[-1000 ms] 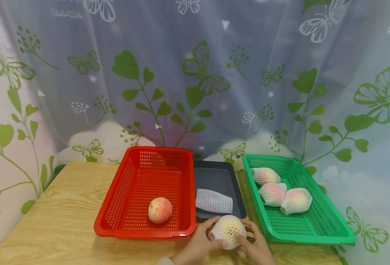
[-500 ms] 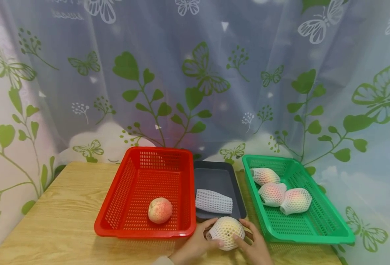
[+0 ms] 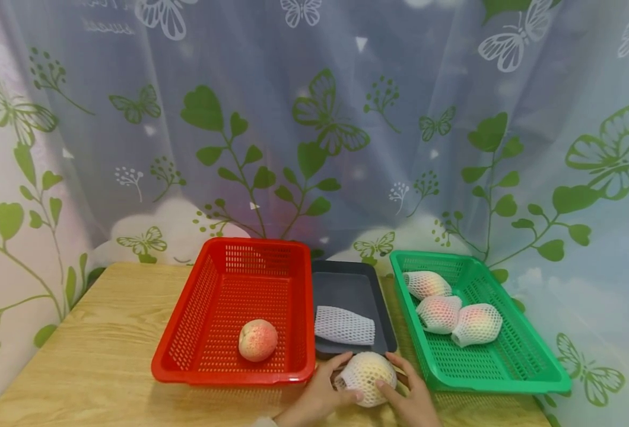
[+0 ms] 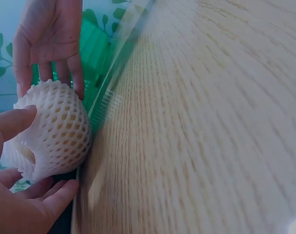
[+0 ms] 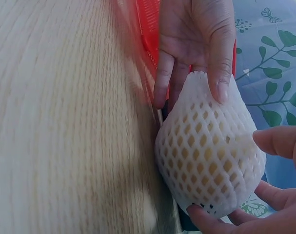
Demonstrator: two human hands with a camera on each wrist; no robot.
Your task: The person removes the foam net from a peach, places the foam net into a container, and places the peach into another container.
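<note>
I have the netted fruit between two hands, low in the head view, just on the near side of the dark tray; whether it touches the tabletop I can't tell. The left hand grips it by the narrow neck of the mesh, thumb pressed on the foam and fingers round the other side; the right hand holds the bulging end, thumb and fingers apart with the fruit clamped between them. To seat the mesh well, I'd let the right hand steady the fruit and the left draw the neck out lightly, spreading the pull over several fingertips, since foam like this probably tears if one nail hooks a hole. I'd turn the fruit rather than tug, and squeeze gently in case it bruises. Just beyond, a flat foam sleeve lies in the tray; leftward, a bare peach sits in the red basket, and rightward, three sleeved fruits lie together in the green basket. Those rims are near both hands, so small motions suit best.
</note>
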